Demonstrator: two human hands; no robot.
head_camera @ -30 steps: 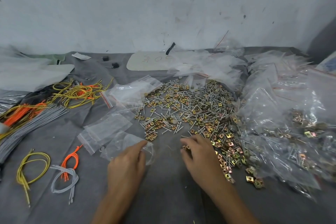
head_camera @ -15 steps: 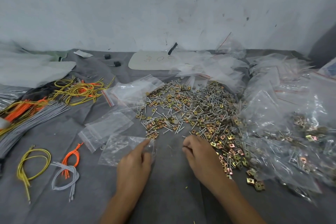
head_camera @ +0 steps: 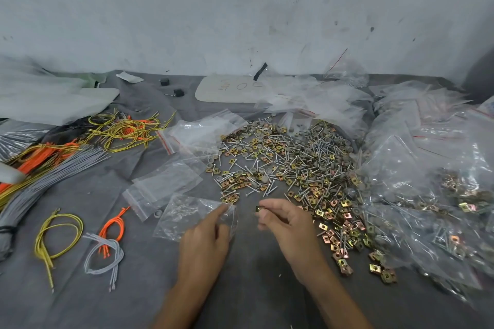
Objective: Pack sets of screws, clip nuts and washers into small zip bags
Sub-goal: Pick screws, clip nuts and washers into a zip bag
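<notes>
A wide heap of screws, brass clip nuts and grey washers [head_camera: 288,163] is spread over the grey cloth ahead of me. My left hand [head_camera: 205,238] holds a small clear zip bag [head_camera: 187,216] by its right edge, at the bag's mouth, just left of centre. My right hand [head_camera: 286,222] is beside it, fingers curled, pinching a clip nut [head_camera: 258,208] at the fingertips close to the bag's mouth. Several empty zip bags [head_camera: 163,184] lie to the left of the heap.
Filled bags [head_camera: 427,195] pile up on the right. Yellow, orange and grey wire bundles [head_camera: 66,147] lie at the left, with three small loops [head_camera: 104,251] nearer me. A white card [head_camera: 227,88] and crumpled plastic sit by the back wall.
My right hand has lifted from the heap's edge and come left toward the bag with a clip nut. My left hand has raised the bag's mouth edge.
</notes>
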